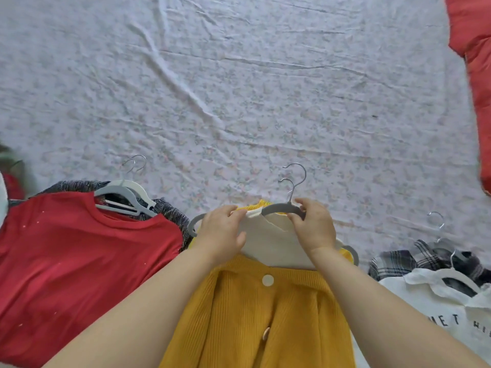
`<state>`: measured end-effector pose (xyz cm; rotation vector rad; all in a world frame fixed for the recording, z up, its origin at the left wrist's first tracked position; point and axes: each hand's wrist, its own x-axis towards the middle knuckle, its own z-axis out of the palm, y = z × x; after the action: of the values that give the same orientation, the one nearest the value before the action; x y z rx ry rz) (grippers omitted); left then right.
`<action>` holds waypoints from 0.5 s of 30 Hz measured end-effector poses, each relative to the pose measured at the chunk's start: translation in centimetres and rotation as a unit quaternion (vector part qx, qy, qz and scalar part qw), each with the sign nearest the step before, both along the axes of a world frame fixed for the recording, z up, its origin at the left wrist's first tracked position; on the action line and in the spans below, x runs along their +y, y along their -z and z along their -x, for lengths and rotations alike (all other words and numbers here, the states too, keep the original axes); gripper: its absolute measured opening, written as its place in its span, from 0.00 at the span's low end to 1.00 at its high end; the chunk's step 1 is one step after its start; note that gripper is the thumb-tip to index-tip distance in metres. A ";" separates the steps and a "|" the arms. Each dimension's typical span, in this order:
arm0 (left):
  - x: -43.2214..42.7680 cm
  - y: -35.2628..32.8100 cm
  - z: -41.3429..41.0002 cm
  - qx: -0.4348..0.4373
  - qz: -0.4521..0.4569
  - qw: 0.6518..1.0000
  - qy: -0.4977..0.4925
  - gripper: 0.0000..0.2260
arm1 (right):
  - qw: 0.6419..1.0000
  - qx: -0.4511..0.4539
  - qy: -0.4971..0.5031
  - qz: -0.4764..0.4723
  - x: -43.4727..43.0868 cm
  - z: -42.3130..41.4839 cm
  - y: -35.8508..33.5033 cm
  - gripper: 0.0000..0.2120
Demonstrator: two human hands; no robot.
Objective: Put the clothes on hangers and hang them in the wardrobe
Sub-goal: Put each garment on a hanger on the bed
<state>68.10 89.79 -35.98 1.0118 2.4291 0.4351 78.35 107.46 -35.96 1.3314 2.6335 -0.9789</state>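
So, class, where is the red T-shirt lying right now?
In the head view, the red T-shirt lies at lower left on the bed sheet, left of the yellow cardigan, with grey hangers at its collar.

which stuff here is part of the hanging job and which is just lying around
Job in hand: cardigan, hanger, left hand gripping the cardigan's collar, right hand pinching the hanger, red shirt, white top, plaid shirt.

Just lying about: sheet, red quilt.
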 end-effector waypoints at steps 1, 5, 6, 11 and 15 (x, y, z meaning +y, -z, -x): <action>0.1 0.7 0.0 -0.004 0.007 1.000 -0.004 0.24 | 1.000 -0.026 0.007 0.002 0.2 0.2 0.9 0.19; -0.3 2.1 -0.6 -0.020 0.029 0.999 -0.001 0.24 | 0.997 -0.072 -0.031 0.008 -0.9 -0.5 2.9 0.20; -0.6 2.1 -0.8 -0.027 0.036 0.999 0.003 0.24 | 0.996 -0.072 -0.043 0.013 -1.6 -0.9 3.0 0.20; -1.9 0.0 -1.3 -0.024 0.063 0.998 0.010 0.24 | 0.990 -0.094 -0.098 0.038 -5.2 -2.6 1.0 0.21; -3.2 -4.0 -0.9 0.014 0.067 0.998 0.006 0.23 | 0.986 -0.099 -0.129 0.041 -7.2 -2.3 -2.8 0.22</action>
<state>69.02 86.58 -31.98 0.9818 2.4387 0.2525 80.70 100.23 -33.14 0.9822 2.5039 -0.8592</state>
